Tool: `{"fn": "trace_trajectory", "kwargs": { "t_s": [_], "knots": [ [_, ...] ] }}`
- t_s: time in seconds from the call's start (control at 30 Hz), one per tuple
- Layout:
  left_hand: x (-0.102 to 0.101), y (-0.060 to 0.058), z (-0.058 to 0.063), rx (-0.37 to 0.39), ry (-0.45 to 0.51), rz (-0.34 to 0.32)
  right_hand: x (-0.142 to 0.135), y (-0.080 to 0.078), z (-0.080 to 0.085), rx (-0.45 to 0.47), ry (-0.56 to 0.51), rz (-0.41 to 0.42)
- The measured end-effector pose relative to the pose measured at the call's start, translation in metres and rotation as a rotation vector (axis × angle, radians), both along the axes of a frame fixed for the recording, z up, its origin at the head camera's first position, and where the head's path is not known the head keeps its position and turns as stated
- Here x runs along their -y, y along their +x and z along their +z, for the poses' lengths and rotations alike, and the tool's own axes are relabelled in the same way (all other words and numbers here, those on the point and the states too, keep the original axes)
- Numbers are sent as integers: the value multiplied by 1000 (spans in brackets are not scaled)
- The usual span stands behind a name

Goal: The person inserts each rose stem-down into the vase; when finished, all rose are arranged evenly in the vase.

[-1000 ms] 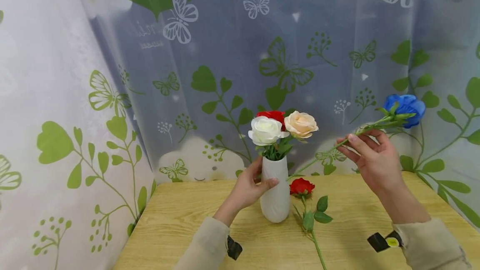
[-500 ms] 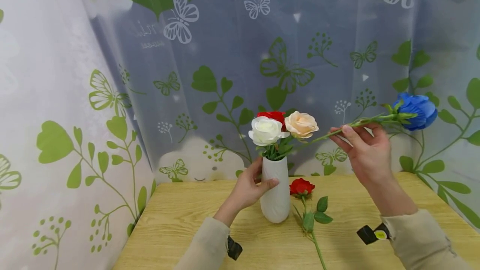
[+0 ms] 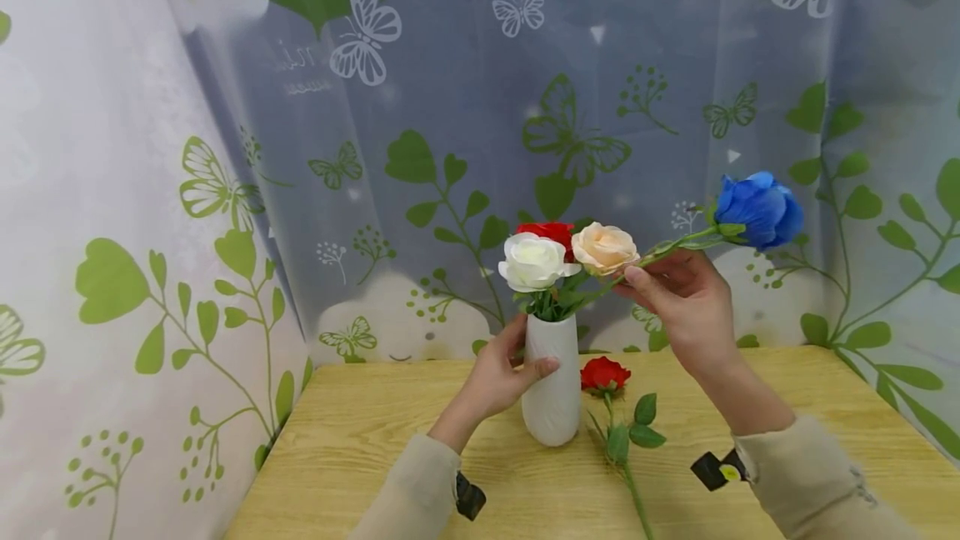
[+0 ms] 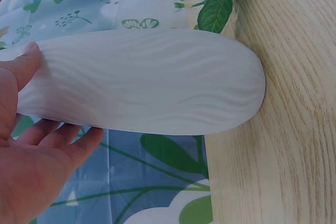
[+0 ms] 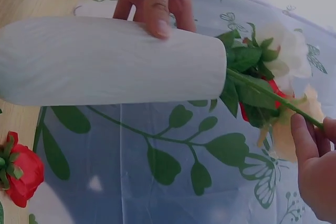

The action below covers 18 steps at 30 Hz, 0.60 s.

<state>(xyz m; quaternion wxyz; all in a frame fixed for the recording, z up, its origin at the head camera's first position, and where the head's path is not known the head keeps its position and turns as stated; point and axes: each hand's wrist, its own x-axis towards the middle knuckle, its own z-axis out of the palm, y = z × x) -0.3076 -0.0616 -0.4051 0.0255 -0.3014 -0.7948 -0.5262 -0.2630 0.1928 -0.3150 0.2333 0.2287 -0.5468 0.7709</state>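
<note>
A white ribbed vase [image 3: 551, 390] stands upright on the table, and my left hand [image 3: 495, 380] grips its upper part, thumb across the front. White [image 3: 534, 262], red [image 3: 551, 233] and peach [image 3: 604, 248] roses fill its mouth. My right hand [image 3: 686, 307] pinches the stem of a blue flower [image 3: 759, 211], whose head leans out to the right. In the right wrist view that green stem [image 5: 278, 98] runs down to the vase's rim, its lower end hidden there. The left wrist view shows fingers and thumb around the vase [image 4: 157, 82].
A second red rose [image 3: 604, 374] lies on the wooden table [image 3: 375, 440], right of the vase, its leafy stem pointing toward me. Curtains [image 3: 450, 65] printed with leaves and butterflies hang behind and at the sides.
My right hand has moved left toward the vase, bringing the blue flower with it; the stem's lower end has gone from beside the vase to its mouth. The left hand stays put.
</note>
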Motion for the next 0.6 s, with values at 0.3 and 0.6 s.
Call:
{"fn": "trace_trajectory", "kwargs": {
  "t_s": [0.3, 0.6],
  "knots": [
    [0, 1, 2, -4, 13, 4, 19, -8, -4, 82, 223, -50],
    [-1, 0, 0, -10, -1, 1, 28, -14, -9, 256, 514, -242]
  ]
}}
